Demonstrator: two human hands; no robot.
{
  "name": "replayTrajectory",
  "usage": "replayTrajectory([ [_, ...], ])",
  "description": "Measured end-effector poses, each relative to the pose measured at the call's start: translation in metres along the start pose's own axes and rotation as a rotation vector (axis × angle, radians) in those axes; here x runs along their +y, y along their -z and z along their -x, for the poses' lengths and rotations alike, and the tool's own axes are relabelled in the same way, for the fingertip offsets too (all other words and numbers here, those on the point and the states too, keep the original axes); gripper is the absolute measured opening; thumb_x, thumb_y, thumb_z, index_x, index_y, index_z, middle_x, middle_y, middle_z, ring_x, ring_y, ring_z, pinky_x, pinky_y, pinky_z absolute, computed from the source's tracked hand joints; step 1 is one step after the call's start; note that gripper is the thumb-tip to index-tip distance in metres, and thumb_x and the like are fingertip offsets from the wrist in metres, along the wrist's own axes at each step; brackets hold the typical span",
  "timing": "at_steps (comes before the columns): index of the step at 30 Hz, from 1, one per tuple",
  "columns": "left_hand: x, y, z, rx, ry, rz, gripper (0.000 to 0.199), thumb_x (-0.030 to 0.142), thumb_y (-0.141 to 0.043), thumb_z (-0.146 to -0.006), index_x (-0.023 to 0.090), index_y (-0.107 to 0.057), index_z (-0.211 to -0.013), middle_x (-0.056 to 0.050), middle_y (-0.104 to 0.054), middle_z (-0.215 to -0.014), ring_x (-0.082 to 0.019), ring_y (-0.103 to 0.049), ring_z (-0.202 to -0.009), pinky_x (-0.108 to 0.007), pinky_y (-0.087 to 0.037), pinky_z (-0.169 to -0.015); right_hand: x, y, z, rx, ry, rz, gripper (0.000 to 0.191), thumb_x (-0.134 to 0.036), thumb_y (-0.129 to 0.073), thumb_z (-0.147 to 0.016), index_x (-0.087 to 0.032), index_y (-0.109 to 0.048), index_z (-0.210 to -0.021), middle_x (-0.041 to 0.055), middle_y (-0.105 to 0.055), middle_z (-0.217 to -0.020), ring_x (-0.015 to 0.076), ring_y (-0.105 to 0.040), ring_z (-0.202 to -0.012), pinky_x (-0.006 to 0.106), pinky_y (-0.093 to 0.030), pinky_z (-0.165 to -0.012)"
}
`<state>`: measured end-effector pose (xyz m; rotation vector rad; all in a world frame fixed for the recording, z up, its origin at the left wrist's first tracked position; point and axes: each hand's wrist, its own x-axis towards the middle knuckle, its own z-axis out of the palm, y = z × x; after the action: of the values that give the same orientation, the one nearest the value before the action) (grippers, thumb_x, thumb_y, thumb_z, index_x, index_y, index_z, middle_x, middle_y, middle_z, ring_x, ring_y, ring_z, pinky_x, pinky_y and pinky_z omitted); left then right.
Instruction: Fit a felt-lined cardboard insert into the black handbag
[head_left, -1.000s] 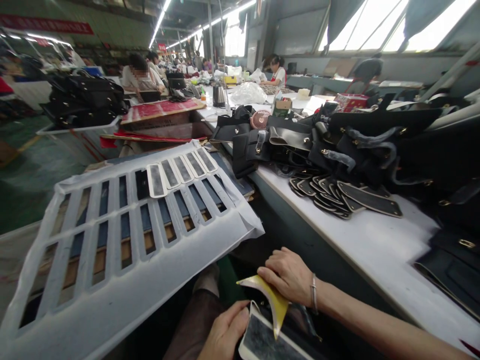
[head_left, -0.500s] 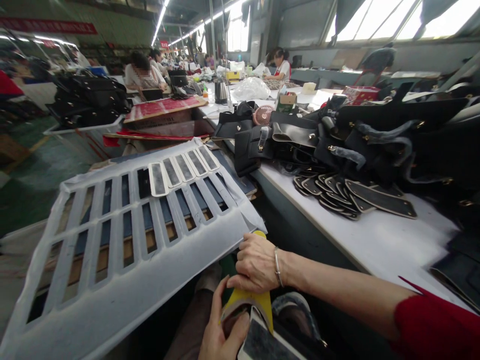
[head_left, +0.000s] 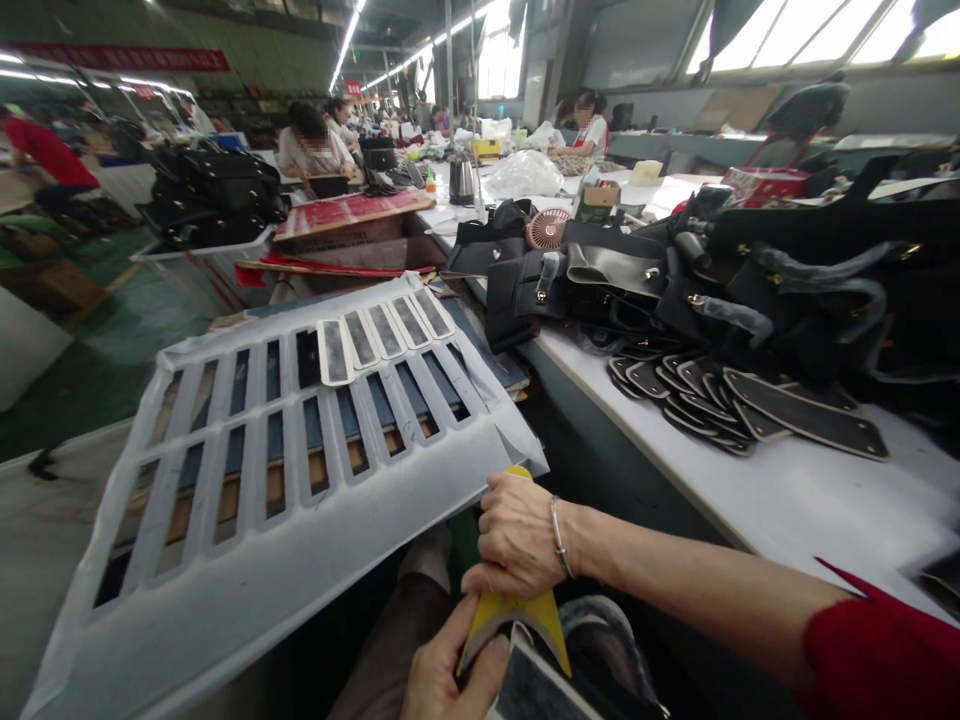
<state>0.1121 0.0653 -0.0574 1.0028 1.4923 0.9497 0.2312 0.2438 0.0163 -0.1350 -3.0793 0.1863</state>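
My right hand [head_left: 521, 535] is a fist around the handle of a yellow tool [head_left: 517, 608] with a wide, crescent-shaped end. Below it, the crescent arches over the rounded end of a black panel with a pale edge [head_left: 536, 685]. My left hand [head_left: 450, 670] is closed at that same end, thumb over the panel's edge and forefinger along the tool's left side; its other fingers are hidden. A loop handle in clear wrap [head_left: 607, 640] lies just right of the panel, over my lap.
To the left lies a white slotted frame [head_left: 315, 560], with several pale-edged dark strips [head_left: 335, 353] near its far side. The white table [head_left: 697, 490] on the right carries a pile of black panels [head_left: 802, 405], black bags [head_left: 517, 290] and a pink fan [head_left: 549, 228]. Other people work farther back.
The view has swung slightly left, so the surroundings sit farther right. Both hands keep their hold, and the yellow tool stays over the panel's end.
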Motion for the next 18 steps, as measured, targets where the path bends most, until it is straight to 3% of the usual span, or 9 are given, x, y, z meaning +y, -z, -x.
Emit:
replayTrajectory([
  [9,0.017,0.006,-0.001,-0.116,-0.078,-0.146,0.07,0.064,-0.043,-0.088,0.008,-0.061,-0.125,-0.003,-0.063,-0.072,-0.016,-0.055,-0.065,-0.021,-0.045,-0.064,-0.005,0.003,0.001,-0.051,-0.025,0.016,0.058,-0.052,-0.047,-0.095,-0.017,-0.066,-0.054,0.0057,-0.062,-0.047,0.017,-0.056,-0.048,0.035,-0.025,-0.057],
  [18,0.037,0.011,0.001,-0.193,-0.11,-0.268,0.058,0.061,-0.037,-0.091,0.014,-0.065,-0.109,0.003,-0.044,-0.065,-0.012,-0.039,-0.057,-0.025,-0.027,-0.055,-0.012,0.011,0.003,-0.133,-0.07,0.04,0.057,-0.051,-0.046,-0.096,-0.017,-0.068,-0.056,0.0074,-0.064,-0.049,0.0199,-0.061,-0.048,0.035,-0.028,-0.055],
])
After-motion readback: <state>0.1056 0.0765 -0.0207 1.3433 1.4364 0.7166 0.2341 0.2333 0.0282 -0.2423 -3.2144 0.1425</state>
